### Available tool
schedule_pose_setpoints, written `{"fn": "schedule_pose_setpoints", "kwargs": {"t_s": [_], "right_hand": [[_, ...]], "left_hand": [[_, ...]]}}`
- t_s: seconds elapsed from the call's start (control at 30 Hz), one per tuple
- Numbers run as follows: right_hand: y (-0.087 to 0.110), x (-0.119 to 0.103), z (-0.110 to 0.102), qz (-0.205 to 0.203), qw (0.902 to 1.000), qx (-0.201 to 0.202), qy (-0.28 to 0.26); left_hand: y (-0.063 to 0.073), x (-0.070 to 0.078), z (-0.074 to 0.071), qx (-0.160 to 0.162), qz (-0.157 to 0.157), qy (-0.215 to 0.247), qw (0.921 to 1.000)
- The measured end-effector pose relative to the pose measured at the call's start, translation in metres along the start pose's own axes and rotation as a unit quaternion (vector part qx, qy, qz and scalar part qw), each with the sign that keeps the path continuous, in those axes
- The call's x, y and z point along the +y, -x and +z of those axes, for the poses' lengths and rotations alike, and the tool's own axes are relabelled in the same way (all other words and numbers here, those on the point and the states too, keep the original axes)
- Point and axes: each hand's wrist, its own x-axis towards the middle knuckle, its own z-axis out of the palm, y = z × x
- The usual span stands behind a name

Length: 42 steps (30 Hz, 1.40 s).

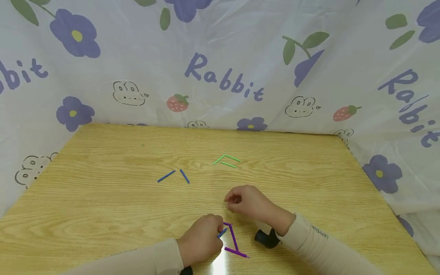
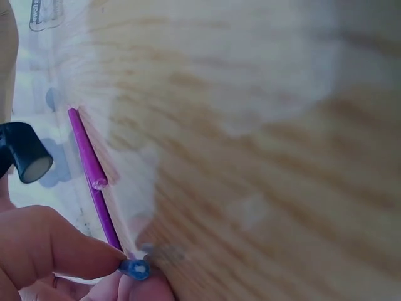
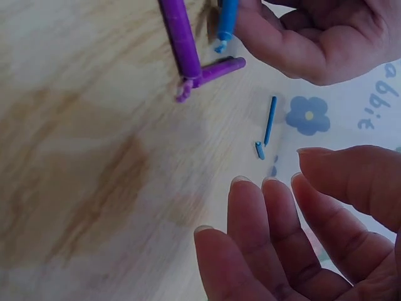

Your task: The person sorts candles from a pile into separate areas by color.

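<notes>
My left hand (image 1: 202,237) pinches a thin blue candle (image 1: 222,232) between thumb and fingers, just above the table. In the left wrist view the end of that blue candle (image 2: 139,269) points towards the camera. Beside this hand lie purple candles (image 1: 233,238), joined end to end at angles; part of the far one is behind the fingers. In the right wrist view a purple candle (image 3: 180,41) shows a small wick-like tip. My right hand (image 1: 250,202) hovers ahead and to the right, fingers loosely curved and holding nothing.
Two blue candles (image 1: 166,176) lie apart from each other farther up the wooden table (image 1: 103,214). Beyond them, towards the middle, green candles (image 1: 219,159) form an angled shape. A printed cloth (image 1: 223,49) hangs behind the table. A black wrist camera (image 1: 267,239) sits under the right wrist.
</notes>
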Motion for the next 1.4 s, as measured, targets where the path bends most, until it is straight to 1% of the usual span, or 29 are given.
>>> {"fn": "schedule_pose_setpoints", "kwargs": {"t_s": [0.17, 0.3, 0.5, 0.63, 0.77, 1.03, 1.2, 1.4], "right_hand": [[0.003, 0.001, 0.002, 0.004, 0.9999, -0.006, -0.009], [0.004, 0.001, 0.004, 0.001, 0.9999, -0.006, -0.012], [0.004, 0.002, 0.007, 0.001, 0.9997, -0.011, -0.02], [0.005, 0.001, 0.008, 0.003, 0.9996, -0.015, -0.022], [0.005, 0.001, 0.01, 0.001, 0.9993, -0.024, -0.029], [0.004, 0.001, 0.015, -0.013, 0.9993, -0.032, -0.015], [0.004, -0.001, 0.015, -0.024, 0.9989, -0.039, -0.012], [0.004, -0.003, 0.016, -0.026, 0.9987, -0.043, 0.001]], "left_hand": [[0.002, -0.003, -0.003, 0.001, -0.006, 0.025, 0.9997], [0.003, -0.005, -0.006, 0.009, -0.005, 0.033, 0.9994], [0.005, -0.005, -0.015, 0.031, -0.009, 0.04, 0.9987], [0.006, -0.007, -0.02, 0.051, -0.013, 0.047, 0.9975], [0.007, -0.007, -0.026, 0.066, -0.029, 0.057, 0.9958], [0.007, -0.012, -0.04, 0.093, -0.088, 0.085, 0.9882], [0.006, -0.018, -0.049, 0.116, -0.098, 0.074, 0.9856], [0.005, -0.028, -0.058, 0.128, -0.113, 0.064, 0.9833]]}}
